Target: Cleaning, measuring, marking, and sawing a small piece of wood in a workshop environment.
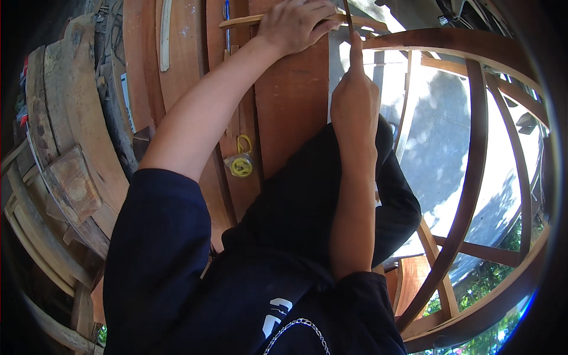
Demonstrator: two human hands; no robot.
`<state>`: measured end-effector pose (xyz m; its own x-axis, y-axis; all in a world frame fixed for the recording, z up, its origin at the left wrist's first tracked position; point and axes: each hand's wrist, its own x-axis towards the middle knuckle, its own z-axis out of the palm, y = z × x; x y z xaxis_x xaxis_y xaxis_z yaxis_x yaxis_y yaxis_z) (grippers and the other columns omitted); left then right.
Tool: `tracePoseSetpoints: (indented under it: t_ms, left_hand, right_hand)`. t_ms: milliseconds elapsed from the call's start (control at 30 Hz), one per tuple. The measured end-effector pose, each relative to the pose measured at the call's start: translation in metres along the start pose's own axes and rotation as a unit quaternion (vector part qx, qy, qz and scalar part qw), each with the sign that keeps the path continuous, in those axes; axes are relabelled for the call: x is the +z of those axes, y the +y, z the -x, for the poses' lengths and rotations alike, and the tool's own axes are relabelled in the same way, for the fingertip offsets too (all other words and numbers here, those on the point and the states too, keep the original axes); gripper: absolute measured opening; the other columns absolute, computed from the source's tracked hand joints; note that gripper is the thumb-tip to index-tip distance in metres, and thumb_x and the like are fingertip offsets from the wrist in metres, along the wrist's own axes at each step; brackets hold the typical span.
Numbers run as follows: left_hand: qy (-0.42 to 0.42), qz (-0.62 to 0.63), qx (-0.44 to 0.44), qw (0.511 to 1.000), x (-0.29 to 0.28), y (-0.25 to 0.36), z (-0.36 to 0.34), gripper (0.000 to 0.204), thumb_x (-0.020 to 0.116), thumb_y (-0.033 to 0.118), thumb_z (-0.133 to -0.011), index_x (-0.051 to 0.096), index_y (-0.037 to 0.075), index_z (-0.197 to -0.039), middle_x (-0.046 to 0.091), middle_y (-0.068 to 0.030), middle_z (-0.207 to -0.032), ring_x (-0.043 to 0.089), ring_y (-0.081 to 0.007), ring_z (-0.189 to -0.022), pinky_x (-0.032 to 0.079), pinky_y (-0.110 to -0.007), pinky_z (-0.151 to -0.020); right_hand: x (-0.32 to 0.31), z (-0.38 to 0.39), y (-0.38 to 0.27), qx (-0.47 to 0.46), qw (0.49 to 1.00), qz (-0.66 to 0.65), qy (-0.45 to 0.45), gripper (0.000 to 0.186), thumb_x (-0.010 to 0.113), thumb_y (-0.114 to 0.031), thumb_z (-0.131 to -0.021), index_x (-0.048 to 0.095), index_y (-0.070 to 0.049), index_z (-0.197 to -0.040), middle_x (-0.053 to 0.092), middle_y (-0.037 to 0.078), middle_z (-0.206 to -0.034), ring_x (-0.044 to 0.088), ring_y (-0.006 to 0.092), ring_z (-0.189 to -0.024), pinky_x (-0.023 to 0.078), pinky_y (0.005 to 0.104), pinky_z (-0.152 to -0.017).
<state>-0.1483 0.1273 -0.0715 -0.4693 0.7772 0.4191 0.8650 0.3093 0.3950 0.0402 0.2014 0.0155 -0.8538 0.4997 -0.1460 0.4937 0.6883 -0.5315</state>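
A thin pale wooden strip [239,22] lies crosswise over reddish-brown boards [293,100] at the top of the view. My left hand [294,25] rests over this strip and holds it against the boards, its thumb toward the right. Just right of it, my right hand [355,97] is closed round a thin dark tool [348,13], seen edge-on, with the index finger stretched along it. The tool crosses the strip near the boards' right edge; its grip is hidden in my fist, and I cannot make out its exact kind.
A yellow tape measure [239,165] and a blue pen [227,26] lie on the boards. On the right stands a curved wooden frame [477,136] with slats, close to my right arm. Rough planks [83,112] are stacked at the left. My legs straddle the boards.
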Motion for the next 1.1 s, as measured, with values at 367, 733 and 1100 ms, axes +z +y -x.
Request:
tracePoseSetpoints:
  t_ms: [367,733,1100]
  left_hand:
    - [-0.003,0.005,-0.008,1.000,0.001,0.001,0.001,0.035,0.061,0.038,-0.102,0.070,0.007,-0.116,0.070,-0.0103,-0.125,0.053,-0.0362,-0.138,0.044,-0.050,-0.115]
    - [0.010,0.022,-0.006,1.000,0.000,0.000,0.000,0.031,0.062,0.036,-0.102,0.069,0.008,-0.113,0.070,-0.0105,-0.124,0.053,-0.0370,-0.137,0.044,-0.050,-0.114]
    - [0.016,0.024,-0.011,1.000,0.003,0.000,0.001,0.031,0.062,0.036,-0.102,0.069,0.008,-0.110,0.070,-0.0106,-0.122,0.055,-0.0376,-0.135,0.044,-0.051,-0.114]
  right_hand:
    - [-0.001,-0.005,-0.003,-0.002,1.000,-0.004,-0.003,0.080,0.054,0.007,-0.090,0.026,-0.011,-0.163,0.071,0.029,-0.092,0.071,0.0488,-0.081,0.054,0.0559,-0.067]
    - [0.004,-0.003,-0.002,-0.027,0.999,-0.025,0.025,0.078,0.050,0.010,-0.089,0.032,-0.009,-0.161,0.069,0.026,-0.087,0.071,0.0414,-0.073,0.054,0.0489,-0.063]
    - [0.009,-0.010,-0.001,0.029,0.999,-0.026,-0.002,0.073,0.051,0.008,-0.090,0.033,-0.007,-0.159,0.069,0.029,-0.090,0.069,0.0482,-0.079,0.053,0.0557,-0.068]
